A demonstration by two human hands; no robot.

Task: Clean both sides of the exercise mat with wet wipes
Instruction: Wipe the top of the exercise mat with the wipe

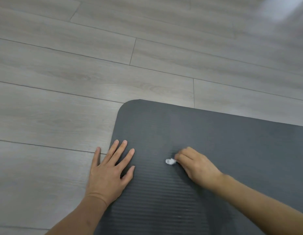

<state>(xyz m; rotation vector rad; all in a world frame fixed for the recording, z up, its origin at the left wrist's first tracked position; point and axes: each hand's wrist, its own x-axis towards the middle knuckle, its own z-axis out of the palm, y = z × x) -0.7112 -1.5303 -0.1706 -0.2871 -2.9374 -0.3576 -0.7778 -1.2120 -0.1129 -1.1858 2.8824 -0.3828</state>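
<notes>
Mat corner wiped, with streaks and slipping as the risks

The mat (215, 150) lies flat on the floor (62, 82); its left edge is pressed by the flat, spread left hand (110, 168), while a balled wipe (170, 161) is pinched in the right hand (196, 165) near that edge. With so small a wad, patches could be missed.

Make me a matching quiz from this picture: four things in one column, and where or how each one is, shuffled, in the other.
Column one:
1. left hand
2. right hand
3. wet wipe
4. exercise mat

Column two:
A. crumpled, white, held on the mat
B. flat, fingers spread over the mat's edge
C. dark grey, ribbed, lying on the floor
D. curled round the wipe

Pairs: 1-B, 2-D, 3-A, 4-C
</notes>
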